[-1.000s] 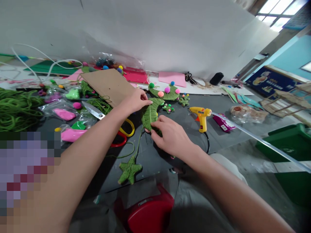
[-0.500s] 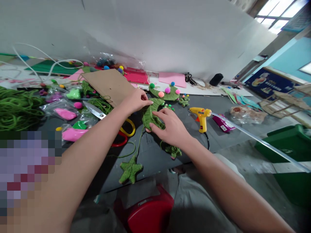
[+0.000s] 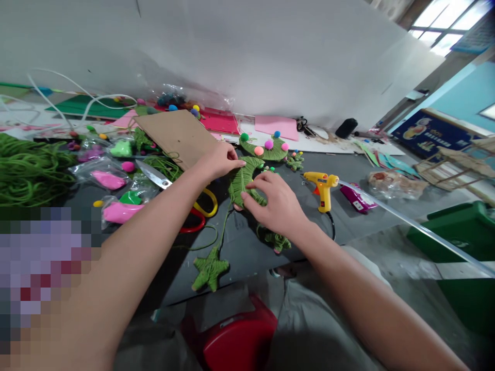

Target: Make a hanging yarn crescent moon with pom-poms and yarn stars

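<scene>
A crescent shape wrapped in green yarn (image 3: 240, 184) lies in front of me on the dark table. My left hand (image 3: 223, 159) pinches its upper left edge between thumb and fingers. With thumb and bent fingers, my right hand (image 3: 279, 205) grips it from the lower right and covers part of that side. A strand runs from the crescent down toward a green yarn-wrapped star (image 3: 211, 269) near the table's front edge. Scissors with red and yellow handles (image 3: 211, 202) lie partly beneath my left forearm. Behind sits another green crescent with coloured pompoms (image 3: 268, 149).
A yellow glue gun (image 3: 322, 189) stands to the right, beside a purple packet (image 3: 356, 198). On the left are a green yarn heap (image 3: 31, 167), bags of pink material (image 3: 110, 179) and brown cardboard (image 3: 178, 135). A red stool (image 3: 240, 337) is below the table edge.
The whole view has shifted slightly to the right. Both hands stay at the green crescent, with only a slight shift of the right fingers.
</scene>
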### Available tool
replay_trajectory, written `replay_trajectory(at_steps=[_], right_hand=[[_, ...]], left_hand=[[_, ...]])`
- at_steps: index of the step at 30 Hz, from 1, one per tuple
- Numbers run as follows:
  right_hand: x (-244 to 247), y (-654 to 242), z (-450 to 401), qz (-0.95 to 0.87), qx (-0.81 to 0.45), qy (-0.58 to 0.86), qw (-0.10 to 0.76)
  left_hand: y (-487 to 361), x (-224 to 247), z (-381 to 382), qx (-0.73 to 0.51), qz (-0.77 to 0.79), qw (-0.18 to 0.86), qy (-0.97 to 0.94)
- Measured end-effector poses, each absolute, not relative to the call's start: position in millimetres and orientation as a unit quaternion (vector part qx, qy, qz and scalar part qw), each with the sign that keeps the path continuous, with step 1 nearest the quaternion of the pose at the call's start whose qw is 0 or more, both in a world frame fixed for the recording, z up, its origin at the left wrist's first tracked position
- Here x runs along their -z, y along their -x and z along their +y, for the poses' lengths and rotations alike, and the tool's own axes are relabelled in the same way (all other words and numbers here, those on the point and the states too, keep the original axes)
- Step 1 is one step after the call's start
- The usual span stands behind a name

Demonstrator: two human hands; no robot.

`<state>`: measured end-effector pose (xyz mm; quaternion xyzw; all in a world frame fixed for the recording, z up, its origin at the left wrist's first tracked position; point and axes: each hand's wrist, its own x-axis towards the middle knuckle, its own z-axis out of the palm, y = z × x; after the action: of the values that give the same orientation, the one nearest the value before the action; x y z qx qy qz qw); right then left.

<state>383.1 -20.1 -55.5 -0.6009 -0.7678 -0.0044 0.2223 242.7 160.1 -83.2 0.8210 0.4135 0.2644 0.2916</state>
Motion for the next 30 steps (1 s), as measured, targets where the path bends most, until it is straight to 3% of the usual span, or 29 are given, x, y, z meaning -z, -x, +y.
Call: replay_trajectory(at_steps=[13,21,30], right_hand=[[56.3,-383.4,-7.6,-0.786,0.011,0.596,0.165],[56.5,-388.0,-5.9,-0.776,0.006,0.599,0.198],[55.7,-386.7,-11.0,-0.782,-0.006,0.599,0.173]], left_hand=[[-242.5,86.1,163.4,-0.263,0.414,0.299,-0.819],[-243.2,82.9,160.6,-0.258,0.422,0.298,-0.817],[-243.0,88.6,164.9,-0.269,0.406,0.297,-0.821]])
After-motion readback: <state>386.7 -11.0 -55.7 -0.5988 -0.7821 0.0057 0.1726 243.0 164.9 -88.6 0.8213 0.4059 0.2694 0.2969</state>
